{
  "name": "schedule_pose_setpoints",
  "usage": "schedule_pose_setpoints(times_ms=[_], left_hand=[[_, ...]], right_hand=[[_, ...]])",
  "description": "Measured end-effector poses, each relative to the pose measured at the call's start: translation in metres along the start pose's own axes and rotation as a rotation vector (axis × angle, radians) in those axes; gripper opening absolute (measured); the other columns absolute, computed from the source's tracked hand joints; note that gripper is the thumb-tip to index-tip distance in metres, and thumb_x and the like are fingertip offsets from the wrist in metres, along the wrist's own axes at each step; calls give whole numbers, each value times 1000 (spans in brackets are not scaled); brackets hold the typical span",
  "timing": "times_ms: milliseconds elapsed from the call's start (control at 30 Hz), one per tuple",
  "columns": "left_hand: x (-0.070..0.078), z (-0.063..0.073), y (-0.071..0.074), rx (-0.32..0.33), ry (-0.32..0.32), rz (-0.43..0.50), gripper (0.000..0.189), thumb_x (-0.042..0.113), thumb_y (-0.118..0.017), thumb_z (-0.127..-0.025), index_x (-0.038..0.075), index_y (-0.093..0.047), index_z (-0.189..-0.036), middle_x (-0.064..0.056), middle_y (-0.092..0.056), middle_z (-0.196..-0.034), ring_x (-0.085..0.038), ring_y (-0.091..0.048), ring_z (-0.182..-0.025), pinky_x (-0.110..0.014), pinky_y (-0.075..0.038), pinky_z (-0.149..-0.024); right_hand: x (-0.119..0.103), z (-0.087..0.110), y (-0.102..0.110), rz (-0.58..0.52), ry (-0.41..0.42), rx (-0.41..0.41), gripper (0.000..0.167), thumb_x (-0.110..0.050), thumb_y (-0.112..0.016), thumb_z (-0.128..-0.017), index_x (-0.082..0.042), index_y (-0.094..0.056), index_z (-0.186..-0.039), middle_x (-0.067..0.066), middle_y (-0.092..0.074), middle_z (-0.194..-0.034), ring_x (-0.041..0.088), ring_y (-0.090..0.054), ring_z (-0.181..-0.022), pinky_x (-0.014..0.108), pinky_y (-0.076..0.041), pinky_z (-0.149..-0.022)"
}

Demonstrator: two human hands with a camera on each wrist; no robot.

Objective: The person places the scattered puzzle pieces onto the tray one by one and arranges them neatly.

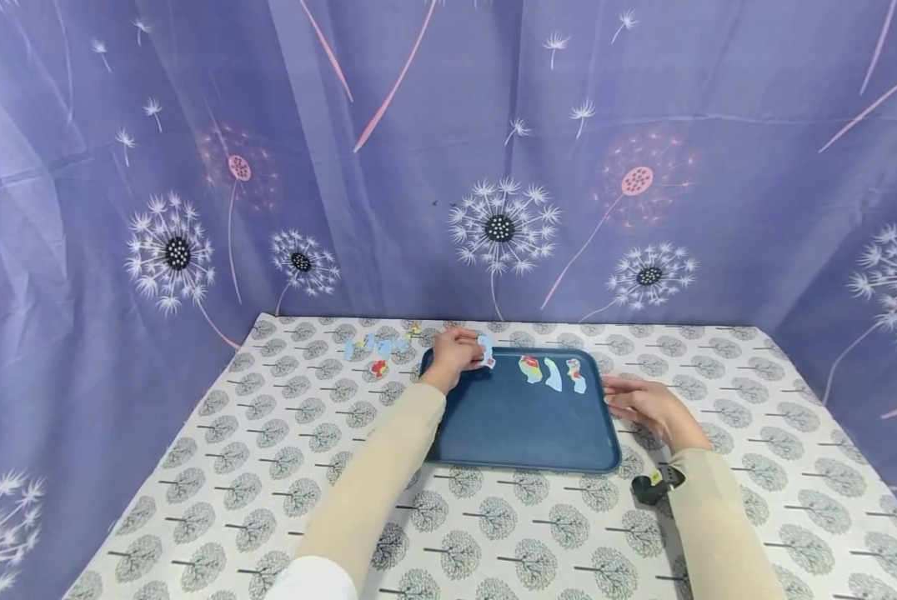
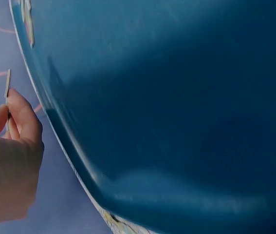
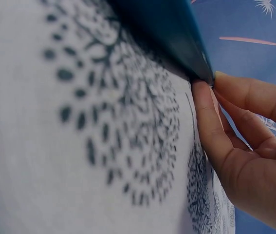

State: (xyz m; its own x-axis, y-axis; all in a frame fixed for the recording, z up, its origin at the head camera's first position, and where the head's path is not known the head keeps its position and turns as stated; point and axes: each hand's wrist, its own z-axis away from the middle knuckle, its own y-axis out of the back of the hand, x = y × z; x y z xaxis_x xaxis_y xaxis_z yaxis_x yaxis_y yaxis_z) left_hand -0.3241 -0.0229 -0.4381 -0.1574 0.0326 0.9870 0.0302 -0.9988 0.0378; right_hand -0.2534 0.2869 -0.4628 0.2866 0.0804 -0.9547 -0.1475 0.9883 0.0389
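Note:
My left hand (image 1: pixel 454 357) pinches a light blue puzzle piece (image 1: pixel 487 351) with a small red patch, over the far left part of a dark blue tray (image 1: pixel 523 425). In the left wrist view that puzzle piece (image 2: pixel 8 84) appears edge-on between thumb and fingers, apart from the tray surface. Three puzzle pieces lie in the tray's far right part: a red and yellow one (image 1: pixel 529 369), a curved pale blue one (image 1: pixel 553 375) and a red and blue one (image 1: pixel 576 376). At the tray's right side, my right hand (image 1: pixel 649 407) holds the rim (image 3: pixel 203 68) between thumb and fingertips.
Several loose puzzle pieces (image 1: pixel 384 347) lie on the cloth left of the tray, with a red one (image 1: pixel 378 368) nearer. A tree-patterned tablecloth (image 1: pixel 493 517) covers the table. A purple dandelion curtain (image 1: pixel 418 208) hangs behind it. A dark watch-like device (image 1: pixel 654 483) sits by the right wrist.

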Motion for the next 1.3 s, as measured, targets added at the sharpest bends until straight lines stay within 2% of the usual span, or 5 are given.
schedule_pose_setpoints(times_ms=[167, 500, 767, 1000, 1300], left_hand=[[-7, 0, -14, 9, 32, -39, 30, -10, -64, -84, -6, -63, -114, -18, -68, -97, -22, -68, -76, -31, -62, -68], [-14, -3, -35, 50, 85, -140, 24, -12, -68, -81, -4, -66, -104, -16, -67, -86, -25, -70, -75, -28, -61, -61], [-14, -5, -39, 59, 90, -172, 23, -14, -68, -80, -8, -64, -102, -18, -64, -91, -28, -70, -76, -28, -61, -58], [-13, -9, -39, 68, 119, -188, 23, -14, -70, -79, -8, -66, -101, -19, -66, -90, -26, -71, -73, -25, -60, -56], [-16, -11, -43, 90, 99, -231, 22, -11, -72, -78, -6, -67, -100, -17, -67, -79, -20, -66, -56, -27, -59, -48]], right_hand=[[0, 0, 0, -2, -4, 2, 61, 11, -56, -88, 14, -29, -143, 2, -63, -107, 4, -64, -88, 25, -55, -89], [0, -1, -3, -17, -28, 32, 62, 11, -57, -88, 12, -30, -143, 9, -62, -113, 3, -64, -86, 25, -55, -89], [-2, -3, -2, 9, -16, 21, 61, 11, -57, -88, 12, -30, -143, 16, -58, -122, 4, -64, -89, 25, -55, -90], [-2, -3, -1, 14, -8, 10, 60, 11, -55, -89, 13, -30, -143, 7, -61, -112, 4, -64, -88, 25, -55, -90], [0, -1, 0, -8, -25, 20, 62, 10, -58, -88, 12, -30, -143, 5, -61, -109, 4, -64, -87, 25, -55, -90]])
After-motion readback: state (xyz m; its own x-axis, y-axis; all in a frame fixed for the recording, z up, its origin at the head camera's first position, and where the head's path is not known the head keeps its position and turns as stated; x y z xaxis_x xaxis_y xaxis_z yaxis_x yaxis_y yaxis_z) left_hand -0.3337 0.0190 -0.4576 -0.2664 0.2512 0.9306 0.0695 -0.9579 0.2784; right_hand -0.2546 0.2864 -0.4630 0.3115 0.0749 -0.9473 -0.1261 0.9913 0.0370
